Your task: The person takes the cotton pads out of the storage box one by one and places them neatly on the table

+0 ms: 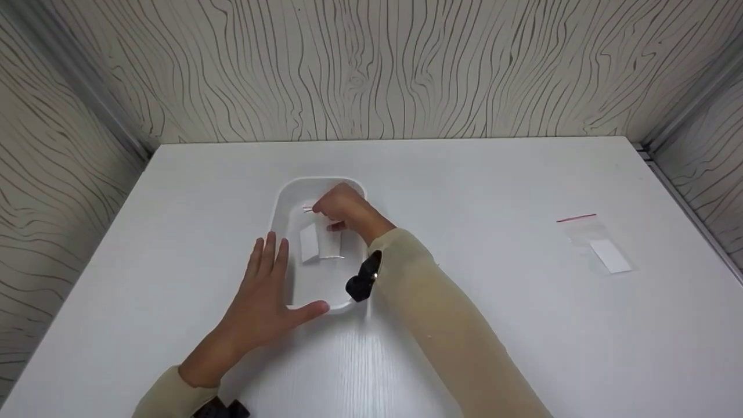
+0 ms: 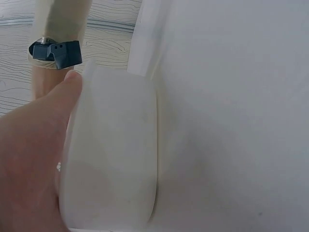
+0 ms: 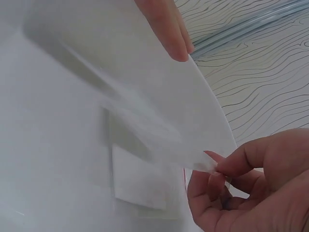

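Observation:
A white plastic tray [image 1: 316,284] with rounded corners stands on the table. My left hand [image 1: 261,307] rests at its left side, fingers straight along the rim and the thumb at the near end. In the left wrist view the thumb [image 2: 72,84] touches the tray's edge. My right hand [image 1: 348,209] reaches into the far part of the tray and pinches the red-striped top of a clear zip bag [image 1: 331,244]. A white folded paper piece [image 1: 309,244] lies there. The right wrist view shows the white piece [image 3: 137,179] beyond the pinching fingers [image 3: 241,159].
Another clear zip bag [image 1: 580,232] with a red strip and a white card [image 1: 609,256] inside lies at the right of the white table [image 1: 493,191]. Wood-patterned panels [image 1: 371,69] close off the back and both sides.

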The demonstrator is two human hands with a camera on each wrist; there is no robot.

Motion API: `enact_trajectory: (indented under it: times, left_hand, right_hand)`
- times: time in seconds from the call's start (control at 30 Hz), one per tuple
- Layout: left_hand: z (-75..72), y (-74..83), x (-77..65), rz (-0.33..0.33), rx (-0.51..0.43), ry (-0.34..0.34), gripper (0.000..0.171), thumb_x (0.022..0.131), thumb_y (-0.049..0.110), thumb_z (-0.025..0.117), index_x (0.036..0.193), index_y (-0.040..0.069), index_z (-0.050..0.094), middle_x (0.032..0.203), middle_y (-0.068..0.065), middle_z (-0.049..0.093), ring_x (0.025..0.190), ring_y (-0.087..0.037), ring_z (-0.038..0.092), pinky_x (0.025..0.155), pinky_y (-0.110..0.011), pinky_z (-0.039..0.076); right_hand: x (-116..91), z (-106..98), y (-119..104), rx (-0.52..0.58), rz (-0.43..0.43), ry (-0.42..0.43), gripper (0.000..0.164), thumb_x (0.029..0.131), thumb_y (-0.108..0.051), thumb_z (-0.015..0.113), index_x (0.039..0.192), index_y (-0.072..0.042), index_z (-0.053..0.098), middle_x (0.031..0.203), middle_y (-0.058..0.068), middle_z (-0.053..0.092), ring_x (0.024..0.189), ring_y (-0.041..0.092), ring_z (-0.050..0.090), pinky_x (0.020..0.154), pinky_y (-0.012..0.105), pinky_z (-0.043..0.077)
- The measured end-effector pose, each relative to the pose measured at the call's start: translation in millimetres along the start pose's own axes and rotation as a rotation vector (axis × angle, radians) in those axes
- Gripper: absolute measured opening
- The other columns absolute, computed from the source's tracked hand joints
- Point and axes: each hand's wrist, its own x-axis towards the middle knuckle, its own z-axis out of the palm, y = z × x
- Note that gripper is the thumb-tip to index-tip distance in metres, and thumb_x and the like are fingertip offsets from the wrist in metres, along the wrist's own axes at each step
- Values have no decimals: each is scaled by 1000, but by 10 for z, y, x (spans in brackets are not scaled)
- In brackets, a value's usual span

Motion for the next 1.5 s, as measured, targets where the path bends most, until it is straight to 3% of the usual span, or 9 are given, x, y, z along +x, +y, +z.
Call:
enact_trajectory:
  times: [0.2, 0.33, 0.37, 0.47, 0.57, 0.7, 0.93, 1.1, 1.5]
  left_hand:
    - [0, 5, 7, -6, 5, -7, 125, 80, 76, 67, 160, -3, 14, 169, -22, -1, 154, -44, -5, 121, -60, 17]
    - [-2, 2, 3, 1, 7, -5, 124, 81, 76, 67, 160, -4, 14, 168, -23, -1, 154, -45, -5, 120, -60, 17]
    - [1, -2, 4, 2, 6, -3, 124, 81, 76, 67, 160, -4, 14, 168, -23, -1, 154, -45, -5, 120, -60, 17]
    - [7, -11, 2, 5, 4, 2, 124, 81, 76, 67, 160, -4, 14, 168, -24, -1, 154, -45, -5, 120, -61, 18]
    - [15, -20, 4, 0, 0, 3, 125, 80, 76, 67, 160, -4, 14, 168, -23, -1, 154, -45, -5, 120, -60, 17]
    - [13, -17, 2, -3, 1, 2, 125, 80, 76, 67, 161, -4, 14, 169, -23, -2, 154, -44, -6, 121, -60, 17]
    - [-14, 13, 4, -2, 2, -7, 122, 82, 72, 69, 160, -4, 14, 169, -23, 0, 154, -45, -4, 120, -60, 18]
    - [-14, 17, 3, -5, 1, -9, 122, 82, 72, 69, 160, -4, 14, 169, -23, 0, 154, -45, -4, 120, -60, 17]
    - [11, -14, -7, -9, 1, 0, 123, 81, 71, 71, 160, -5, 14, 169, -22, -2, 154, -43, -6, 121, -59, 16]
  right_hand:
    - [-45, -13, 1, 6, -5, -36, 7, 97, -4, 61, 90, -3, 58, 72, 2, 49, 64, 13, 54, 77, 35, 60]
    - [-29, -32, 11, -86, -64, -56, 20, 89, 5, 57, 73, -6, 51, 73, 2, 49, 62, 11, 50, 65, 26, 56]
    - [-24, -36, 12, -107, -77, -52, 18, 87, 8, 57, 74, -4, 56, 75, 1, 55, 61, 9, 50, 62, 23, 54]
    - [2, -47, 8, -226, -112, -37, 19, 87, 10, 60, 93, 0, 75, 94, 2, 71, 62, 8, 49, 55, 16, 48]
    - [23, -55, 3, -248, -98, -29, 39, 89, 9, 64, 124, -4, 74, 126, 7, 71, 67, 9, 56, 55, 16, 48]
    - [41, -53, 6, -299, -100, -37, 38, 89, 7, 66, 124, -6, 74, 129, 7, 70, 68, 9, 54, 54, 15, 43]
    - [-14, -34, 28, -223, -130, -39, 30, 93, 4, 66, 121, -2, 74, 116, 10, 74, 64, 9, 58, 61, 20, 52]
    - [-67, -34, 11, -194, -141, -31, 34, 93, 8, 64, 124, -2, 73, 120, 10, 72, 73, 11, 62, 70, 23, 57]
    - [-84, -147, 50, -53, -166, -41, 32, 92, 7, 62, 120, -2, 75, 120, 11, 71, 73, 11, 60, 70, 23, 57]
